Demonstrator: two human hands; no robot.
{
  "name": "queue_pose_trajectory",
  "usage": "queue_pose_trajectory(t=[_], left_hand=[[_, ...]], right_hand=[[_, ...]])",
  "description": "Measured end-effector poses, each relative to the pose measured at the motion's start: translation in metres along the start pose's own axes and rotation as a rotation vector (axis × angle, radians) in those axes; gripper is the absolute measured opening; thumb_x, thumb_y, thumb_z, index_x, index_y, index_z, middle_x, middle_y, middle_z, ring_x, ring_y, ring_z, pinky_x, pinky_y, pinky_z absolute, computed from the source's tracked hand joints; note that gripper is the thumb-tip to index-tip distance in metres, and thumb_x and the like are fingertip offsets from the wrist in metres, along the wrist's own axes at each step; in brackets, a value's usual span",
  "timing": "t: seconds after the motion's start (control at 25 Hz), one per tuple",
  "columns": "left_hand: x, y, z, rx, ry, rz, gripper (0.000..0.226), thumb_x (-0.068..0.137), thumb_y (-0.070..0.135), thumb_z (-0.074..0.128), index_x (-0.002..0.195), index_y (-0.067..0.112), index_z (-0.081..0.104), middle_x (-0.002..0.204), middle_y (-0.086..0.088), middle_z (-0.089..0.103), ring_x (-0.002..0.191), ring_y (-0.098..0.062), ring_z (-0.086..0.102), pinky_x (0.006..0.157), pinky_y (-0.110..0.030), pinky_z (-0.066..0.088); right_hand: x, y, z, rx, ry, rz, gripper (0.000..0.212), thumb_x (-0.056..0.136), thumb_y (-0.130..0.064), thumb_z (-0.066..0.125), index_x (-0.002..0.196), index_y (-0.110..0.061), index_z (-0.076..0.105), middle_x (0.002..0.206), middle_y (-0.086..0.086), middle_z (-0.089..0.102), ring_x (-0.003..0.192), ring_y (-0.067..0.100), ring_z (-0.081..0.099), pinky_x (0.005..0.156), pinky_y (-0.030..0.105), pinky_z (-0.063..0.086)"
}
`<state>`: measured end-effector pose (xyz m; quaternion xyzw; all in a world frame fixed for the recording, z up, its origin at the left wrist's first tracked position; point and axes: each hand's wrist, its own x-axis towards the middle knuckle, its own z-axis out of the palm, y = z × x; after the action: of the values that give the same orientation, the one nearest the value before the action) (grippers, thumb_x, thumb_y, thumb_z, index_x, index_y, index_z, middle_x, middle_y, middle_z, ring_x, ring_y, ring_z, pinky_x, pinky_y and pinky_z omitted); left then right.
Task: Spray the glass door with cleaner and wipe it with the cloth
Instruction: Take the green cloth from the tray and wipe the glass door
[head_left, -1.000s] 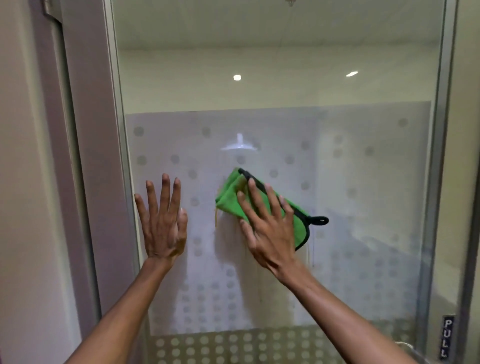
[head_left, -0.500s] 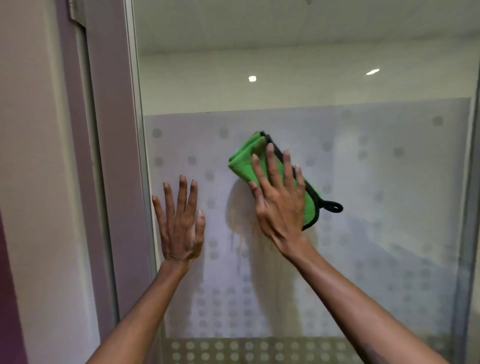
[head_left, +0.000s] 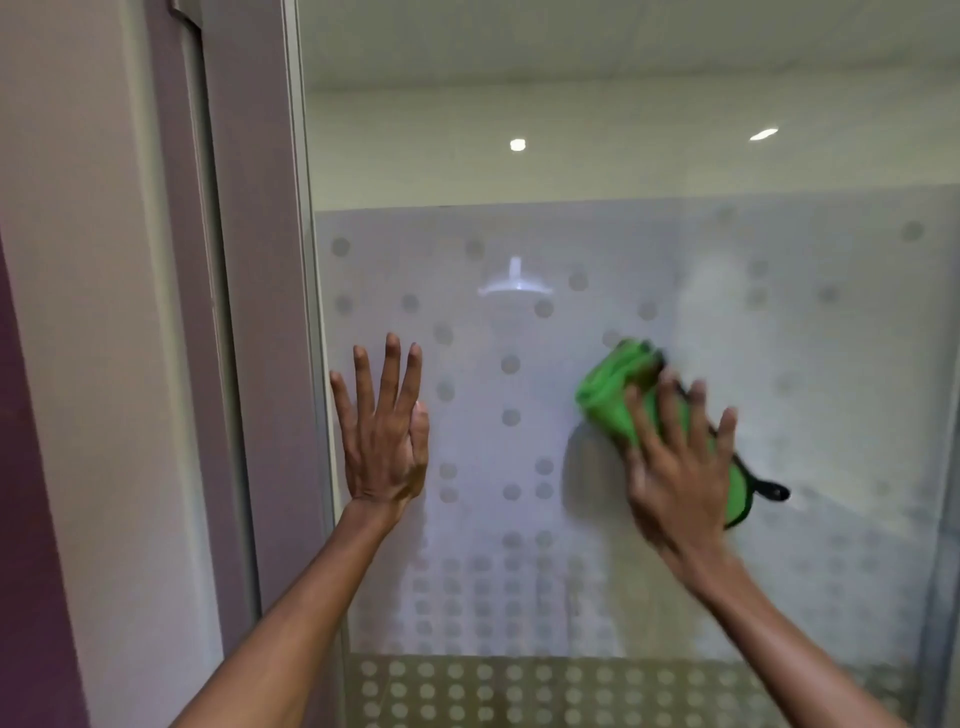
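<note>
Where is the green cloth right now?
In the head view, the green cloth is flat on the frosted glass door, right of centre, under the right hand. The left hand rests on the glass further left, near the door frame.

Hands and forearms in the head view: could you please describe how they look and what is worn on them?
Both are bare. The left hand and the right hand have no gloves, and no rings, watch or sleeves show along either forearm. The right hand is blurred, so fine detail there cannot be told.
</note>
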<state>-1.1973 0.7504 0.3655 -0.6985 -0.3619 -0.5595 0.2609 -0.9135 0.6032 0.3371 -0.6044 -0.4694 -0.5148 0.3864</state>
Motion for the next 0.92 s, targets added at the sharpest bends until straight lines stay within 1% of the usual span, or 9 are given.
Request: queue_pose_trajectory(t=[0.08, 0.12, 0.24, 0.36, 0.48, 0.6, 0.68, 0.8, 0.92], left_hand=[[0.004, -0.003, 0.000, 0.017, 0.007, -0.001, 0.064, 0.104, 0.031, 0.024, 0.166, 0.025, 0.009, 0.175, -0.001, 0.009, 0.162, -0.035, -0.002, 0.129, -0.062, -0.003], [0.006, -0.004, 0.001, 0.028, 0.007, 0.000, 0.064, 0.104, 0.030, 0.026, 0.166, 0.024, 0.010, 0.175, -0.001, 0.009, 0.162, -0.035, -0.002, 0.129, -0.062, -0.002], [0.005, -0.007, 0.002, 0.049, 0.018, 0.005, 0.065, 0.104, 0.030, 0.029, 0.166, 0.023, 0.012, 0.175, -0.002, 0.010, 0.161, -0.037, 0.002, 0.129, -0.062, -0.002], [0.004, -0.010, 0.001, 0.040, 0.013, 0.010, 0.062, 0.106, 0.033, 0.024, 0.166, 0.023, 0.011, 0.175, -0.002, 0.010, 0.161, -0.039, 0.003, 0.128, -0.060, -0.004], [0.002, -0.011, 0.001, 0.042, 0.006, 0.016, 0.062, 0.108, 0.040, 0.021, 0.166, 0.024, 0.009, 0.175, -0.002, 0.007, 0.161, -0.039, 0.002, 0.127, -0.056, -0.010], [0.002, -0.014, 0.000, 0.063, 0.012, 0.022, 0.065, 0.108, 0.051, 0.018, 0.166, 0.026, 0.007, 0.174, 0.003, -0.003, 0.160, -0.041, 0.003, 0.126, -0.053, -0.014], [0.003, -0.012, 0.000, 0.065, 0.022, 0.018, 0.066, 0.108, 0.054, 0.019, 0.166, 0.027, 0.006, 0.173, 0.006, -0.007, 0.160, -0.041, 0.005, 0.126, -0.051, -0.016], [-0.001, -0.009, 0.001, 0.056, 0.036, 0.008, 0.066, 0.107, 0.054, 0.020, 0.166, 0.028, 0.005, 0.174, 0.005, -0.005, 0.160, -0.042, 0.005, 0.126, -0.051, -0.016], [-0.001, -0.008, 0.002, 0.046, 0.036, 0.003, 0.066, 0.107, 0.052, 0.023, 0.166, 0.026, 0.010, 0.175, -0.002, 0.005, 0.160, -0.042, 0.005, 0.126, -0.053, -0.012]], right_hand=[[0.068, -0.012, -0.004, 0.114, 0.043, 0.140, 0.053, 0.109, -0.044, 0.032, 0.160, -0.031, 0.032, 0.170, 0.007, 0.025, 0.157, 0.031, 0.022, 0.122, 0.058, 0.028], [0.095, -0.028, -0.005, 0.145, 0.056, 0.136, 0.054, 0.108, -0.047, 0.034, 0.160, -0.033, 0.032, 0.171, 0.004, 0.025, 0.157, 0.029, 0.023, 0.122, 0.054, 0.028], [0.110, -0.083, 0.007, 0.104, 0.088, -0.070, 0.055, 0.107, -0.053, 0.040, 0.159, -0.037, 0.032, 0.170, 0.000, 0.027, 0.156, 0.026, 0.028, 0.122, 0.049, 0.029], [0.047, -0.112, 0.025, 0.103, 0.025, -0.226, 0.061, 0.105, -0.047, 0.044, 0.162, -0.035, 0.025, 0.172, 0.000, 0.020, 0.159, 0.028, 0.021, 0.127, 0.050, 0.021], [-0.052, -0.112, 0.036, 0.142, -0.083, -0.339, 0.066, 0.102, -0.042, 0.049, 0.163, -0.034, 0.023, 0.174, -0.002, 0.009, 0.161, 0.029, 0.011, 0.129, 0.052, 0.011], [-0.150, -0.073, 0.034, 0.093, -0.220, -0.544, 0.076, 0.096, -0.034, 0.062, 0.162, -0.034, 0.025, 0.174, -0.005, 0.010, 0.162, 0.028, 0.006, 0.129, 0.052, 0.007], [-0.174, -0.025, 0.023, 0.018, -0.261, -0.616, 0.088, 0.089, -0.029, 0.069, 0.163, -0.035, 0.022, 0.174, -0.007, 0.009, 0.162, 0.027, 0.004, 0.129, 0.054, 0.006], [-0.150, 0.034, 0.006, -0.042, -0.194, -0.400, 0.084, 0.093, -0.025, 0.065, 0.163, -0.035, 0.020, 0.174, -0.004, 0.010, 0.160, 0.029, 0.013, 0.126, 0.059, 0.017], [-0.084, 0.043, 0.001, 0.046, -0.100, -0.113, 0.077, 0.094, -0.020, 0.060, 0.162, -0.033, 0.025, 0.171, 0.005, 0.019, 0.156, 0.035, 0.026, 0.124, 0.060, 0.024]])
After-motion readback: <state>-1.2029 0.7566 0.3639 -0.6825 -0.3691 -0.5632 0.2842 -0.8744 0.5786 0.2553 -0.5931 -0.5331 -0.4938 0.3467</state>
